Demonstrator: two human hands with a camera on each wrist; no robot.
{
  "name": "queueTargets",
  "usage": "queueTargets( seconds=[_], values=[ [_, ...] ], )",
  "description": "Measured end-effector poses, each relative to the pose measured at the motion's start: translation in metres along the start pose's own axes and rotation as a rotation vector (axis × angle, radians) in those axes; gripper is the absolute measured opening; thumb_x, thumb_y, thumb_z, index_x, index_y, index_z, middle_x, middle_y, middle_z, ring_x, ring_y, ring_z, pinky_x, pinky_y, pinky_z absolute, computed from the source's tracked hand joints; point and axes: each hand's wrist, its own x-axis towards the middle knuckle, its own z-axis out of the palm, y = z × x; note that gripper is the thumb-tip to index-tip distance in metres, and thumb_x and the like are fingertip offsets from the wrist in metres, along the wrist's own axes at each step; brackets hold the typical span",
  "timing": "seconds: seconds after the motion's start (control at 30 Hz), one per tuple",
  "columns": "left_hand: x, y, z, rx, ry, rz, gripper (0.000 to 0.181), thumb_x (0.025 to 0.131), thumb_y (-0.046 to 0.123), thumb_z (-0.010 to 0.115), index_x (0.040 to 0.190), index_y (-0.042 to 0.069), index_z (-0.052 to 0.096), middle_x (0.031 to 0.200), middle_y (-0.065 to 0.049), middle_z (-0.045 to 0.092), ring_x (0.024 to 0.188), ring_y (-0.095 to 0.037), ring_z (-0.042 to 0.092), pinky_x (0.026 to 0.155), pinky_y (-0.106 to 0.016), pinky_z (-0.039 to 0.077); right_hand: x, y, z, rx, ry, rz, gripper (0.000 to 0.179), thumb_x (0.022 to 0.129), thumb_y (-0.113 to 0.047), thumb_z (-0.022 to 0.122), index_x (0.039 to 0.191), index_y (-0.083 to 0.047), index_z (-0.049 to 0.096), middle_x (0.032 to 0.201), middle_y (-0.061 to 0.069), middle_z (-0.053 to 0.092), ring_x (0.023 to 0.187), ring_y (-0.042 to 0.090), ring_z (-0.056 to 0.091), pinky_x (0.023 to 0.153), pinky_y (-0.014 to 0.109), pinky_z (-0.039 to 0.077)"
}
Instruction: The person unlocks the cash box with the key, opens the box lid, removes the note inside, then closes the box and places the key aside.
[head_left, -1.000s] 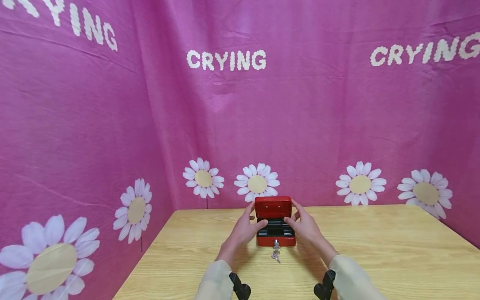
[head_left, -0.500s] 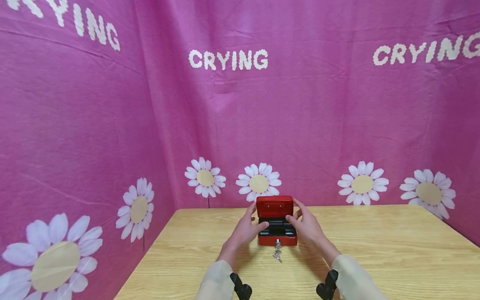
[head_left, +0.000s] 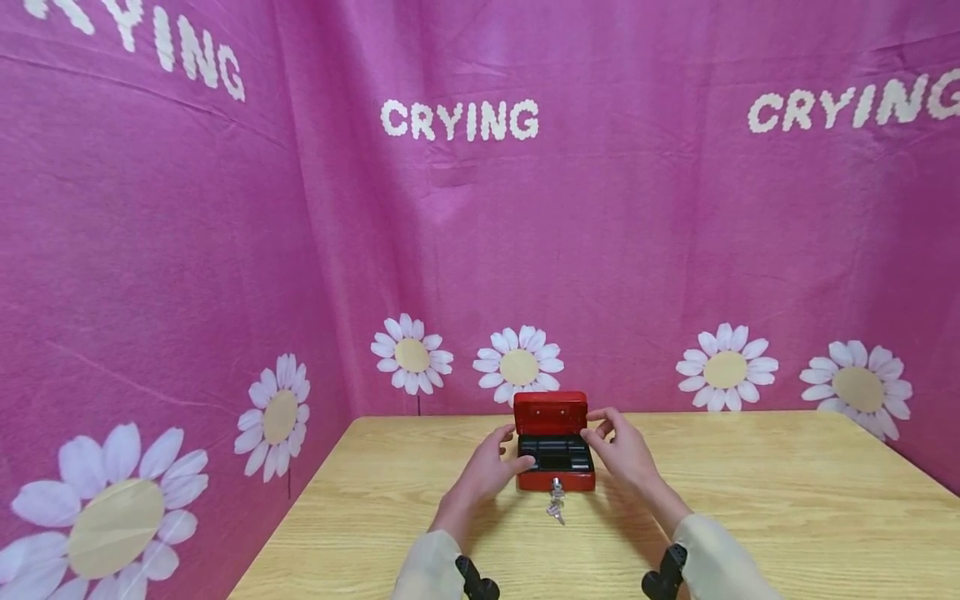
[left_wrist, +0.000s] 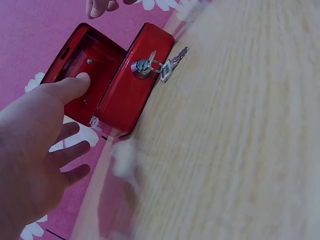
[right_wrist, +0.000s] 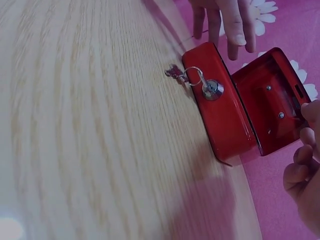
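Note:
A red metal cash box [head_left: 557, 482] stands on the wooden table with its lid [head_left: 551, 412] raised and a black tray [head_left: 555, 454] inside. A key on a ring with more keys [head_left: 556, 506] sits in the front lock [right_wrist: 212, 90]. My left hand [head_left: 483, 471] is at the box's left side, thumb over the tray's left edge, fingers loosely spread in the left wrist view. Beside the right side of the lid is my right hand [head_left: 622, 450], fingers loosely bent and holding nothing; the left wrist view shows it apart from the box. Whether its thumb touches the lid cannot be told.
The light wooden table [head_left: 750, 500] extends to both sides of the box. Behind it and along the left hangs a magenta cloth [head_left: 600, 250] printed with daisies and white letters. Black wrist mounts [head_left: 477, 579] sit at both sleeves.
My right hand has drawn slightly right, its thumb leaving the tray area. The left hand's fingers have come down from the lid's side, and its thumb sits lower. The box stays put with its lid up.

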Motion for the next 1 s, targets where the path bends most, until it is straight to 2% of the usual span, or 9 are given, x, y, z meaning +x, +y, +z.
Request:
queueTargets(
  seconds=[0.13,0.33,0.43,0.57,0.67,0.77,1.0],
  values=[
    [-0.004,0.000,0.005,0.013,-0.012,0.000,0.065,0.091,0.030,0.072,0.147,0.012,0.046,0.146,-0.013,0.052,0.131,-0.039,0.049,0.105,-0.059,0.042,-0.004,0.006,-0.004,-0.014,-0.015,0.010,0.029,0.094,-0.021,0.066,0.117,-0.004,0.065,0.084,0.005,0.058,0.069,0.014,0.048,0.058,0.024,0.038],
    [-0.011,-0.003,0.009,0.020,-0.022,-0.036,0.065,0.089,0.033,0.073,0.146,0.013,0.048,0.145,-0.011,0.053,0.130,-0.037,0.050,0.104,-0.058,0.044,-0.006,0.011,-0.007,-0.042,-0.038,0.013,0.024,0.093,-0.020,0.068,0.111,-0.004,0.068,0.082,0.004,0.058,0.071,0.014,0.048,0.059,0.025,0.038],
    [-0.013,-0.006,0.007,0.014,-0.022,-0.036,0.066,0.089,0.033,0.073,0.146,0.013,0.047,0.145,-0.011,0.053,0.130,-0.037,0.050,0.104,-0.058,0.043,-0.006,0.010,-0.002,-0.032,-0.033,0.023,0.019,0.091,-0.018,0.069,0.106,-0.006,0.069,0.080,0.004,0.057,0.070,0.014,0.047,0.059,0.025,0.037],
    [-0.015,-0.013,0.002,0.002,-0.006,-0.045,0.064,0.089,0.029,0.074,0.145,0.012,0.048,0.144,-0.013,0.053,0.130,-0.039,0.051,0.105,-0.060,0.042,-0.004,0.008,0.015,0.000,-0.069,0.016,0.017,0.091,-0.018,0.068,0.103,-0.007,0.068,0.080,0.003,0.057,0.067,0.012,0.047,0.058,0.023,0.036],
    [-0.015,-0.018,0.002,-0.013,-0.013,-0.036,0.064,0.089,0.027,0.074,0.145,0.010,0.049,0.145,-0.014,0.052,0.129,-0.039,0.052,0.107,-0.060,0.040,-0.004,0.008,0.025,0.014,-0.079,0.028,0.015,0.091,-0.018,0.068,0.102,-0.008,0.068,0.079,0.003,0.056,0.065,0.012,0.046,0.055,0.023,0.036],
    [-0.012,-0.019,0.006,-0.019,-0.026,-0.008,0.064,0.089,0.025,0.075,0.144,0.007,0.049,0.145,-0.015,0.052,0.128,-0.040,0.053,0.108,-0.060,0.039,-0.004,0.010,0.026,0.006,-0.062,0.051,0.013,0.091,-0.017,0.069,0.100,-0.009,0.068,0.079,0.003,0.055,0.065,0.014,0.046,0.055,0.024,0.035],
    [-0.007,-0.017,0.011,-0.008,-0.027,-0.026,0.066,0.087,0.027,0.077,0.144,0.011,0.049,0.148,-0.015,0.051,0.131,-0.040,0.052,0.108,-0.059,0.040,-0.002,0.013,0.021,-0.016,-0.071,0.063,0.014,0.092,-0.017,0.068,0.102,-0.007,0.068,0.079,0.003,0.054,0.070,0.014,0.047,0.059,0.024,0.035]
  ],
)
